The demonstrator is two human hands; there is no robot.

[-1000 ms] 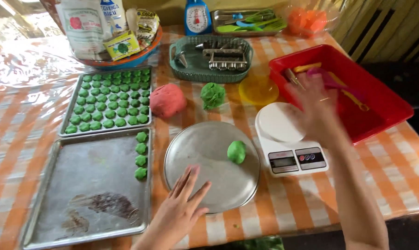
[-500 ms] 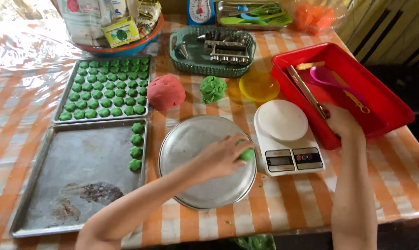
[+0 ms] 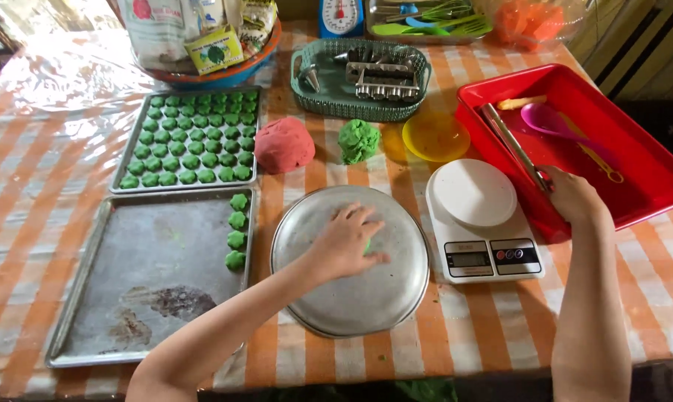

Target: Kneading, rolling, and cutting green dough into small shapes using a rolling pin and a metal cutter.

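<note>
Head view: left hand [image 3: 345,242] flat, fingers spread, pressing green dough [image 3: 368,245] on round metal plate [image 3: 374,305]; at three o'clock, right hand [image 3: 571,195] closed on metal tongs [image 3: 509,145] in red tray [image 3: 649,175].

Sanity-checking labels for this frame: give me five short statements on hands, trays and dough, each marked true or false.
1. The left hand presses a green dough piece on the round metal plate. True.
2. The right hand rests on the white digital kitchen scale. False: it is at the red plastic tray, on long metal tongs.
3. The lower grey baking tray is full of green pieces. False: it holds only four, along its right edge.
4. A red dough ball lies beside a green dough lump. True.
5. The yellow round lid sits on the scale. False: it lies on the table behind it.
</note>
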